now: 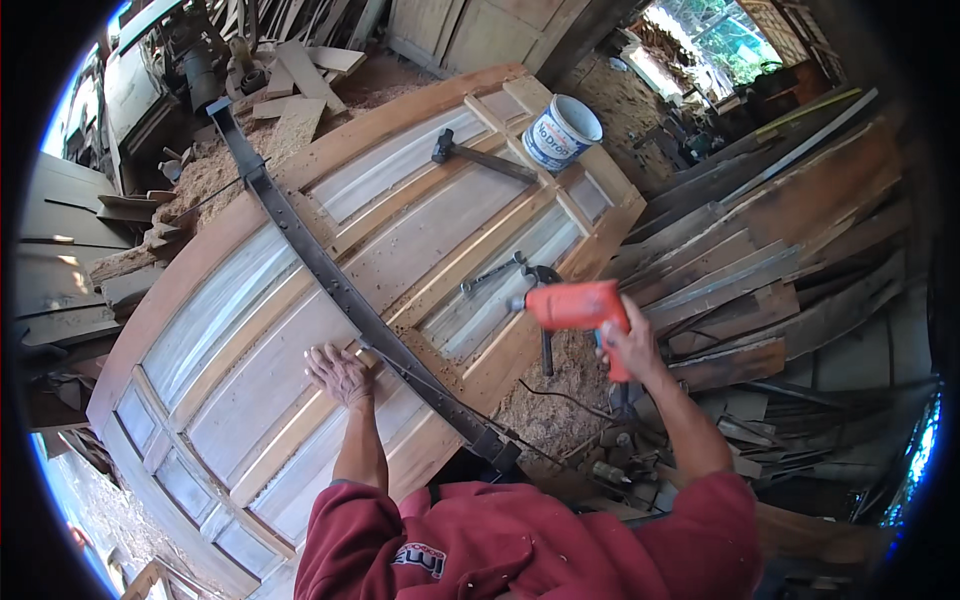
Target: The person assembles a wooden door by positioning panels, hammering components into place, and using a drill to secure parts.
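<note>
A large panelled wooden door (250, 380) lies flat in front of me. A long dark metal bar clamp (345, 295) runs across it from the far left to the near edge. My left hand (338, 374) rests flat and open on the door's wood, just beside the clamp. My right hand (628, 345) grips an orange electric drill (575, 305), held over the door's right edge with its bit pointing left toward the frame.
A hammer (480, 157) and a white paint bucket (562, 132) sit on the door's far end. A wrench (492, 274) lies near the drill. Stacked planks (770, 270) are on the right, sawdust (545, 400) on the floor, and wood scraps (290, 95) behind.
</note>
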### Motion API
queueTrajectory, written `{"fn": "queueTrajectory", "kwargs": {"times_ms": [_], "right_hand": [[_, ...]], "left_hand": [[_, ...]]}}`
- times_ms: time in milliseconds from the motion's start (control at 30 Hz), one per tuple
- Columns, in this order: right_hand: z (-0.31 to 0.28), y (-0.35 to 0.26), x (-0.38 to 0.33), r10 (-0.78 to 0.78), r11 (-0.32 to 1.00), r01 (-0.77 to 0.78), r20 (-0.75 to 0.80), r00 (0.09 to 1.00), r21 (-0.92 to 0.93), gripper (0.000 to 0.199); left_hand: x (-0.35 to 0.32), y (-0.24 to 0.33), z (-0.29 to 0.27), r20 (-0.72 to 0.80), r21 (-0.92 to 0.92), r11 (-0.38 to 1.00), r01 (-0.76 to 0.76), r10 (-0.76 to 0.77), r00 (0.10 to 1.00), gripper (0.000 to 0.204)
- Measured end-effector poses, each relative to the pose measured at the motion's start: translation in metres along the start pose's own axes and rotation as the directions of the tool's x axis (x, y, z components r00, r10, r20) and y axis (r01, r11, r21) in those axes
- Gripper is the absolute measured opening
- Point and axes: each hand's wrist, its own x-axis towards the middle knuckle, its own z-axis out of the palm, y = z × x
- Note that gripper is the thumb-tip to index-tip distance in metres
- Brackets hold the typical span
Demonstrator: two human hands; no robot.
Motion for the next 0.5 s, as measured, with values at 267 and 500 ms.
{"fn": "queueTrajectory", "kwargs": {"times_ms": [267, 500], "right_hand": [[-0.026, 0.190, 0.157, 0.343, 0.520, -0.172, -0.020, 0.939, 0.836, 0.058], [-0.023, 0.233, 0.256, 0.313, 0.538, -0.227, 0.057, 0.948, 0.812, 0.059]], "left_hand": [[0.000, 0.002, 0.000, 0.040, 0.021, 1.000, 0.009, -0.010, 0.999, 0.042], [-0.003, -0.009, 0.000, 0.109, 0.099, 0.995, -0.028, 0.017, 0.994, 0.048]]}}
